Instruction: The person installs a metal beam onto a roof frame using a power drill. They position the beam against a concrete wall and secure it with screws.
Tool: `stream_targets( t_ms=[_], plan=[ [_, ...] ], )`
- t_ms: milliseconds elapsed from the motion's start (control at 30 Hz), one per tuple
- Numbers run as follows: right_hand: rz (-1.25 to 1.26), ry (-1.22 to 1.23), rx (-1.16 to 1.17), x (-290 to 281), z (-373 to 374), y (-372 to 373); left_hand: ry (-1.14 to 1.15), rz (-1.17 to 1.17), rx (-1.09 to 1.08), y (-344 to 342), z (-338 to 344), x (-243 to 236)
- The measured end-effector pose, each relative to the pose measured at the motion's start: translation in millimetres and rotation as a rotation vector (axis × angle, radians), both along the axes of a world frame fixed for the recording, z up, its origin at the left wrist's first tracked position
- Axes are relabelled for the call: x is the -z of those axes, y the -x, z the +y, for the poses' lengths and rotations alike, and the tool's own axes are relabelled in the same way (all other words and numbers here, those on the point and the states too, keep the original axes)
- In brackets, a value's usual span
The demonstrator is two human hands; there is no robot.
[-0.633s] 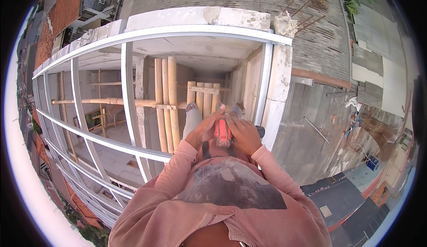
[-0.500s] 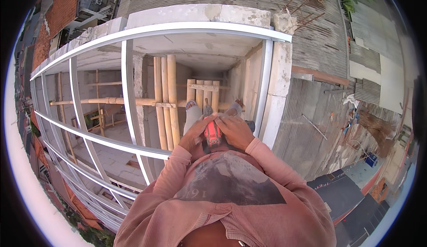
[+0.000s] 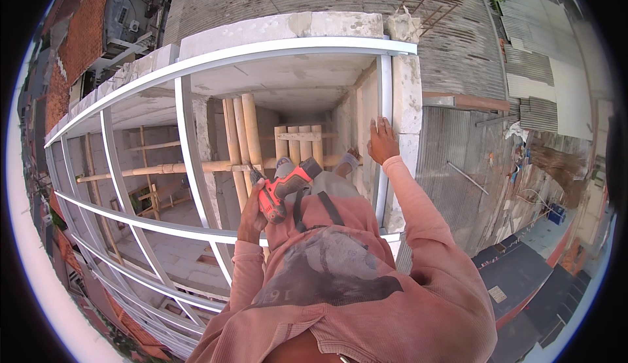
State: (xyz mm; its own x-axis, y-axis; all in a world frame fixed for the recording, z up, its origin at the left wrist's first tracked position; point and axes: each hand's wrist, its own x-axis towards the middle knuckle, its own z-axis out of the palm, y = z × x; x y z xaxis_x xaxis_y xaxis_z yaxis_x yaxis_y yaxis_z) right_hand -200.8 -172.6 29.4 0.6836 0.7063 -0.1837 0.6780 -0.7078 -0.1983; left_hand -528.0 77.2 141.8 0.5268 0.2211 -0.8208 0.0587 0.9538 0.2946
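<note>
A red and black cordless drill (image 3: 281,191) is held by its body in my left hand (image 3: 252,214), whose fingers are closed around it. The drill lies tilted in front of my waist, with its handle and black battery end pointing up and to the right. On the right side, my right hand (image 3: 383,142) rests with fingers extended on a silvery metal beam (image 3: 386,88). That beam runs along the top of a pale block wall (image 3: 409,91). The palm side of my right hand is hidden.
A frame of silvery metal beams (image 3: 190,147) spans the opening at left. Below are several bamboo poles (image 3: 250,127) and a short bamboo platform (image 3: 297,142) near my feet. A deep drop shows between the beams. Corrugated roofing (image 3: 451,160) lies beyond the right wall; rusty rods (image 3: 437,16) stick up at the corner.
Both hands were together on the drill at the centre. My left hand has carried the drill leftward and turned it; my right hand has let go and reached out to the right beam.
</note>
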Motion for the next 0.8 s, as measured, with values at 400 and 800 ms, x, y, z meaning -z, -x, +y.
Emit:
stream_targets(
  t_ms=[400, 800],
  plan=[
    [0.498, -0.155, 0.277, -53.0, 20.7, 22.9, -0.051, 0.002, -0.057, -9.3, -18.2, -9.7],
    [1.462, 0.134, 0.52, -110.7, -69.3, 111.2, -0.693, 0.344, -0.146, 16.4, 8.6, -10.8]
  ],
)
